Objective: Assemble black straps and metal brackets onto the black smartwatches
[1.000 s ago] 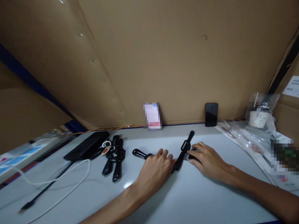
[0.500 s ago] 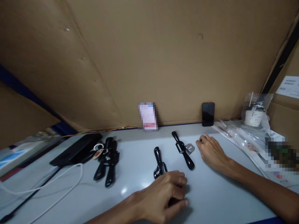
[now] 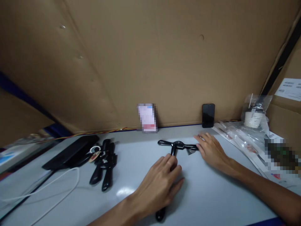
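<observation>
Two black spokeshaves lie in front of me on the grey table. My left hand (image 3: pixel 162 179) is closed over the middle of the nearer spokeshave (image 3: pixel 160 215). One handle sticks out below the palm, and the other end shows beyond my fingers; its middle is hidden. My right hand (image 3: pixel 210 149) has its thumb and fingers at the right handle end of the farther spokeshave (image 3: pixel 180 145), which lies crosswise with a grey blade plate (image 3: pixel 191 151) beneath its right half. The far tip of the nearer spokeshave meets or overlaps the middle of the farther one.
More black spokeshaves (image 3: pixel 107 175) lie to the left with a tagged ring, beside a black flat device (image 3: pixel 70 153) and a white cable (image 3: pixel 77 179). A phone (image 3: pixel 208 115) leans on the cardboard wall (image 3: pixel 164 62). Plastic packets (image 3: pixel 244 141) and a bagged cup (image 3: pixel 252 119) are at right.
The farther spokeshave has turned from slanting to crosswise, and my right hand now touches its end. My left hand has shifted up slightly, with the nearer spokeshave's lower handle now showing below it.
</observation>
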`<act>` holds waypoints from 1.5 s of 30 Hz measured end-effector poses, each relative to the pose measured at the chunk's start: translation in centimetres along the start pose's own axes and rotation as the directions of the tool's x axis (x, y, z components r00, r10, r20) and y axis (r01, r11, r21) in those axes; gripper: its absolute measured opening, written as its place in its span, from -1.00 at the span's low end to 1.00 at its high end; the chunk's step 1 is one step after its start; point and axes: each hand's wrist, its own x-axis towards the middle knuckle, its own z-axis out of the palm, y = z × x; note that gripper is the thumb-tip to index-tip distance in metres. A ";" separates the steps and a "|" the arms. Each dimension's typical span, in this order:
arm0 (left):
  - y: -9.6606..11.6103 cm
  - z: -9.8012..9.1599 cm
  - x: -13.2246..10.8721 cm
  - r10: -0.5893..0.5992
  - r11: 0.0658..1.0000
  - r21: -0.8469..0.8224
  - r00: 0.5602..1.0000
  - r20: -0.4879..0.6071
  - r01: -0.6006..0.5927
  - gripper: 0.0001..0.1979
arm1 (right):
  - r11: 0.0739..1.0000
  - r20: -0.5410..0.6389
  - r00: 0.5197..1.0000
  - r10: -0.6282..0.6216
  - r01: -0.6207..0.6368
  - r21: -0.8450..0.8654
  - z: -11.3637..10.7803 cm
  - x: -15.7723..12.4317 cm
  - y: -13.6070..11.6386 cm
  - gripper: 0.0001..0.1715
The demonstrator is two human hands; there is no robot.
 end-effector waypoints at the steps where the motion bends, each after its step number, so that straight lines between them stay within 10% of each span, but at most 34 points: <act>1: 0.0 0.0 0.0 -0.079 0.994 0.085 0.996 0.033 0.076 -0.87 | 0.999 -0.023 0.999 0.028 -0.029 -0.018 -0.3 0.5 0.6 -0.66; 6: -0.6 0.6 -0.1 -0.297 0.940 0.228 0.938 0.179 0.254 -0.73 | 0.988 0.021 0.992 0.122 -0.120 -0.100 -1.9 1.2 1.8 -0.70; 14: -1.5 0.8 0.4 -0.074 0.968 -0.224 0.983 0.170 0.112 -0.63 | 0.992 0.242 0.967 0.080 -0.052 -0.119 -2.2 0.5 2.0 -0.73; 30: -6.2 4.3 -0.3 -0.152 0.969 -0.174 0.978 0.140 0.175 -0.48 | 0.986 0.075 0.988 -0.138 0.130 0.108 1.5 -0.2 2.4 -0.35; 40: -3.1 1.0 0.5 0.061 0.931 -0.365 0.987 0.147 -0.003 -0.55 | 0.930 -0.063 0.980 -0.189 0.199 0.310 1.9 -0.4 1.9 -0.37; 45: -2.4 1.2 0.5 -0.036 0.908 -0.409 0.988 0.152 0.096 -0.71 | 0.944 -0.097 0.989 -0.112 0.136 0.301 1.8 -0.2 2.0 -0.35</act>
